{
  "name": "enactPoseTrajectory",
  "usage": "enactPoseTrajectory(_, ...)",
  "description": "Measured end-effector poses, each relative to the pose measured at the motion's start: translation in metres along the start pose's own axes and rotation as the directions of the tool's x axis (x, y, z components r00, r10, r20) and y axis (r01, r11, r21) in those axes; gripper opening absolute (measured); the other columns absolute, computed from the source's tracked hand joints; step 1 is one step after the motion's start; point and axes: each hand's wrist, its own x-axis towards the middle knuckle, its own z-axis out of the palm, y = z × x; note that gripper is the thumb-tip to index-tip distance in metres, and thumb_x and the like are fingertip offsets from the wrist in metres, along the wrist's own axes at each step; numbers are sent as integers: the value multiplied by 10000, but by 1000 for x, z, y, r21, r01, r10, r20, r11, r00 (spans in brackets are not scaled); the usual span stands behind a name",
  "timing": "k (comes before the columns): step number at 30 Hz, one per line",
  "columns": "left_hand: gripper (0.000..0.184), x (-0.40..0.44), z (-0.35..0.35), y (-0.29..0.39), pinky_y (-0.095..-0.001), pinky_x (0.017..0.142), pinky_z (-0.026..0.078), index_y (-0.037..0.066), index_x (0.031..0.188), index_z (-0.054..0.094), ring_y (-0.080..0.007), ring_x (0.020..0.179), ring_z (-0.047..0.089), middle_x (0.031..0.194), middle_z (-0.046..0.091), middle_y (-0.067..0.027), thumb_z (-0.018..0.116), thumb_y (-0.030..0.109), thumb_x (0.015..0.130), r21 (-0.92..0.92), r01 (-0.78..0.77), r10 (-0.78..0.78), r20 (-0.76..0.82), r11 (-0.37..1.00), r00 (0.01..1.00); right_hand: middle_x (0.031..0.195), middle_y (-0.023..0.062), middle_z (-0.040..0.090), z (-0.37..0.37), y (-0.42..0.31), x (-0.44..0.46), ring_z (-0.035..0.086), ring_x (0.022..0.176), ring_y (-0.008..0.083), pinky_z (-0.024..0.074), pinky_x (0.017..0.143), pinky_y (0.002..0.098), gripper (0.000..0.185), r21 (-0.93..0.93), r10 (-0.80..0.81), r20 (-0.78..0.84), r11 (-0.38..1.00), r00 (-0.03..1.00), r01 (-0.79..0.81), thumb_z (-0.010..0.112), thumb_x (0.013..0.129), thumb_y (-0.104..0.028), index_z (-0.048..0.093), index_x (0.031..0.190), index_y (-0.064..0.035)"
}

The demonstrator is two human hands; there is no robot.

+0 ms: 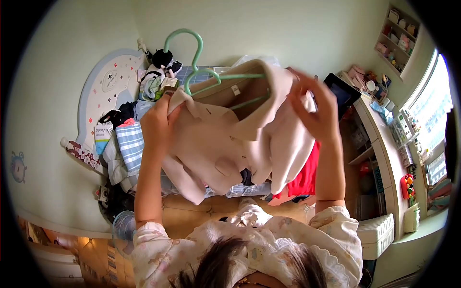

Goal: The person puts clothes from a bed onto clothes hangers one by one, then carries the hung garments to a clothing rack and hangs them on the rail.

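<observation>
A pale beige-pink coat (211, 139) with a collar and buttonholes is raised in front of me. Inside its neck opening sits a light green hanger (197, 53), its hook pointing up and free. My left hand (161, 117) is closed on the coat's left shoulder beside the collar. At the opposite shoulder is my right hand (314, 108), its fingers apart and slightly blurred, close to the fabric. Whether those fingertips touch the coat is unclear. The sleeves and lower part hang down over the bed.
Clothes, among them a blue-and-white checked cloth (129, 146), are heaped by the headboard (108, 81). Red fabric (302, 173) lies beneath the coat's right side. A dark screen (342, 91) and a long desk (370, 127) stand to the right; a fan (124, 230) is at lower left.
</observation>
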Motion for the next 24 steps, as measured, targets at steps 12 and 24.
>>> enactPoseTrajectory(12,290,24,17,31,-382,543,483,49,859,573,-298,653,614,733,616,-96,702,300,793,4,-387,386,67,922,920,913,149,601,1,24,-23,591,863,358,489,726,408,286,-303,46,324,951,945,58,653,797,-160,524,1016,-30)
enactPoseTrajectory(24,209,51,4,16,-384,595,458,27,829,585,-304,715,571,764,576,-108,647,227,835,-61,-483,480,-57,873,875,992,80,602,16,69,-64,611,933,311,522,733,395,251,-436,153,276,900,949,-19,607,784,-88,518,1018,-95)
